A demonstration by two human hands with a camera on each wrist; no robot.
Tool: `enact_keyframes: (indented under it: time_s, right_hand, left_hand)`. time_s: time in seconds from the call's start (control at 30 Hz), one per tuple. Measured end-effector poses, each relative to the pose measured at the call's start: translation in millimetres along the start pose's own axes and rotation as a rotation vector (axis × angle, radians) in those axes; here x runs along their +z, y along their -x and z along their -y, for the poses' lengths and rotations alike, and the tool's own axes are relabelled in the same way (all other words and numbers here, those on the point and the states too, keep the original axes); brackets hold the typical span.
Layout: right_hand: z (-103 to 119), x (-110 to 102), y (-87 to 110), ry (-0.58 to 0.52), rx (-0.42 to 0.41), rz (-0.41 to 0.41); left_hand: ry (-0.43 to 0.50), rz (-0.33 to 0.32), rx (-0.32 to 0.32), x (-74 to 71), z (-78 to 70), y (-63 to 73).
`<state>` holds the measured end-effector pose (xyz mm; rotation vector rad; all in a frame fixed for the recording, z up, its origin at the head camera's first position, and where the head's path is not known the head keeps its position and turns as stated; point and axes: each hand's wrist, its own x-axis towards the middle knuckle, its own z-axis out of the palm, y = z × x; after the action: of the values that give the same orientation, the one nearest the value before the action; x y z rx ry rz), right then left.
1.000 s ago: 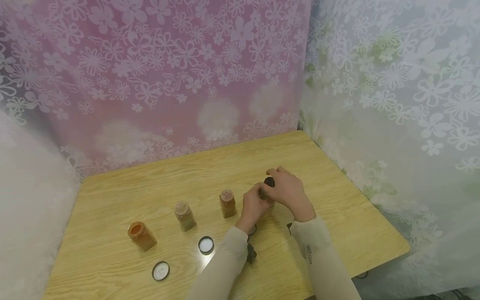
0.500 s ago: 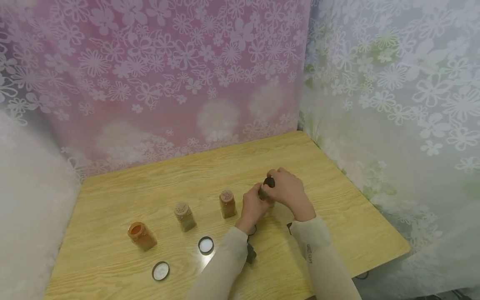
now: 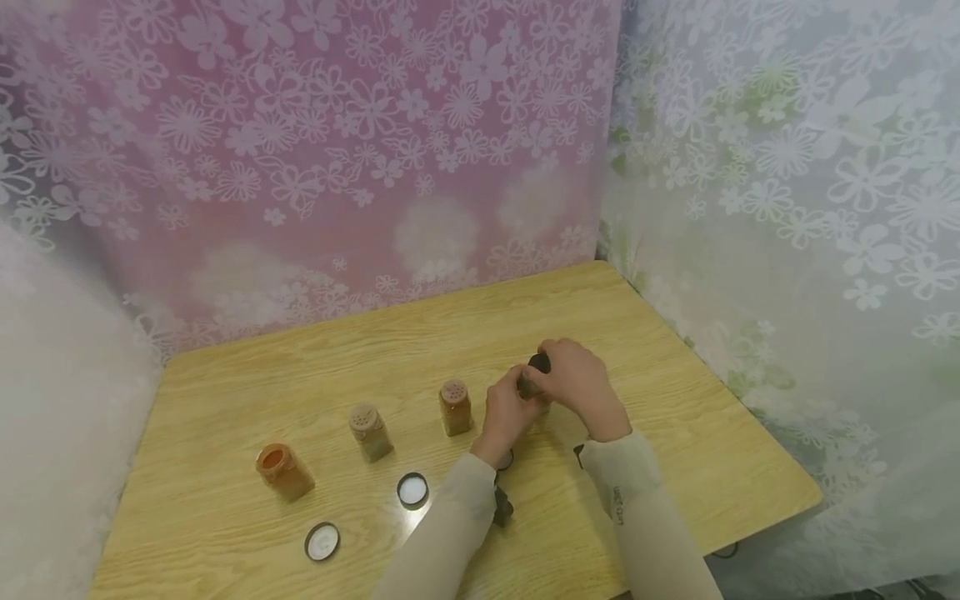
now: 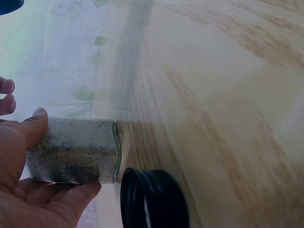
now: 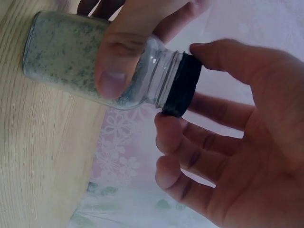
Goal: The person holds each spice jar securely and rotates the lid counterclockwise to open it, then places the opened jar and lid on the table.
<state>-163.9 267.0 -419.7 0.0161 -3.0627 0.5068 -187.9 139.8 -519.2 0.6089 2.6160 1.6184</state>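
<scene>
My left hand (image 3: pixel 508 417) grips a square glass spice jar (image 5: pixel 66 52), filled with a pale seasoning with dark green flecks. Its thumb lies along the jar's side, as the right wrist view shows. On the jar's mouth sits a black lid (image 5: pixel 183 85), and ridges of the clear glass neck are visible below it. My right hand (image 3: pixel 581 379) pinches this lid between thumb and fingertips. In the left wrist view the jar stands close to the tabletop, beside a loose black lid (image 4: pixel 166 204).
Left of the hands stand two jars with perforated shaker tops, one brown (image 3: pixel 455 408) and one greenish (image 3: pixel 371 433). Farther left is an uncovered orange-brown jar (image 3: pixel 285 472). Two upturned black-rimmed lids (image 3: pixel 412 491) (image 3: pixel 322 542) lie toward the front of the wooden table (image 3: pixel 247 375). Patterned curtains (image 3: pixel 360 167) surround it.
The right hand's fingers have shifted slightly around the black lid. The left hand, the jar and the things on the table stay where they were.
</scene>
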Motion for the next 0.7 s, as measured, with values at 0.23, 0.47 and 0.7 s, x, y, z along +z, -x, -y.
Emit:
enact_keyframes:
  time_s: [0.23,0.47,0.7]
  right_hand:
    - [0.7,1.1,1.6,-0.009,-0.024,0.0]
    - [1.8,-1.1,1.9,0.044,0.026,-0.035]
    - [3.7,-1.1,0.6,-0.007,-0.01,0.011]
  left_hand:
    - [0.011,0.002,-0.011,-0.3,-0.2,1.1]
    - [0.005,-0.019,0.002,-1.1,-1.7,2.7]
    - [0.013,0.007,-0.027,0.0,-0.4,0.4]
